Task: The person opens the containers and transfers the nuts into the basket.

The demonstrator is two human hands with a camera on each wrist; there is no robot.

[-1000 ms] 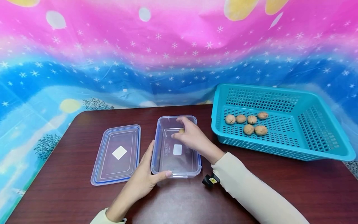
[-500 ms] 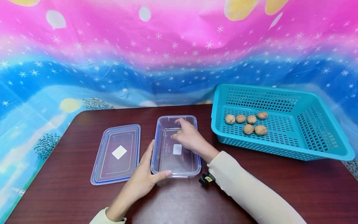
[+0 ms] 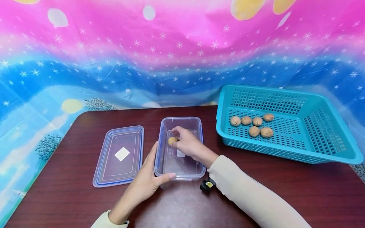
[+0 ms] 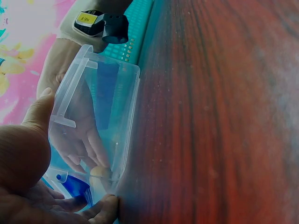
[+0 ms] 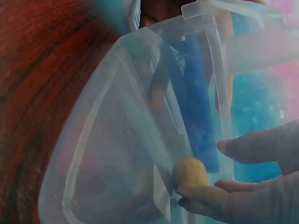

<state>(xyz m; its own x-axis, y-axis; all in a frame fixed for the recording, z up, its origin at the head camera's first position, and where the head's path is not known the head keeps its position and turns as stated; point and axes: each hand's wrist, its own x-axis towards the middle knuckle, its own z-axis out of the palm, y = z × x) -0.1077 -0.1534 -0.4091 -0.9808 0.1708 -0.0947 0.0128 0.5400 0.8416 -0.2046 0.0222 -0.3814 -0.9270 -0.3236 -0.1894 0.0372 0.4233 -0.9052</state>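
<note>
A clear plastic food container [image 3: 182, 169] with blue along its sides stands open on the table. My left hand [image 3: 145, 182] holds it at the near left corner, thumb on the front rim and fingers along the left side. Inside it, my right hand [image 3: 188, 144] has a walnut [image 3: 172, 141] at its fingertips, low near the left wall. In the right wrist view, one finger presses against the walnut [image 5: 189, 172] while another digit stands apart above; the far side of the grip is hidden. Left of the container lies its lid [image 3: 122, 171], with a white label.
A turquoise perforated basket [image 3: 288, 152] at the right holds several walnuts [image 3: 266, 132] on its left part. Dark wooden table [image 3: 176, 205] surrounds the container. A patterned cloth [image 3: 171, 63] hangs behind the table's back edge. A black wrist device [image 3: 206, 184] sits under the right sleeve.
My right hand has moved left and a little nearer inside the container, with the walnut moving the same way and showing more fully. My left hand has stayed in place.
</note>
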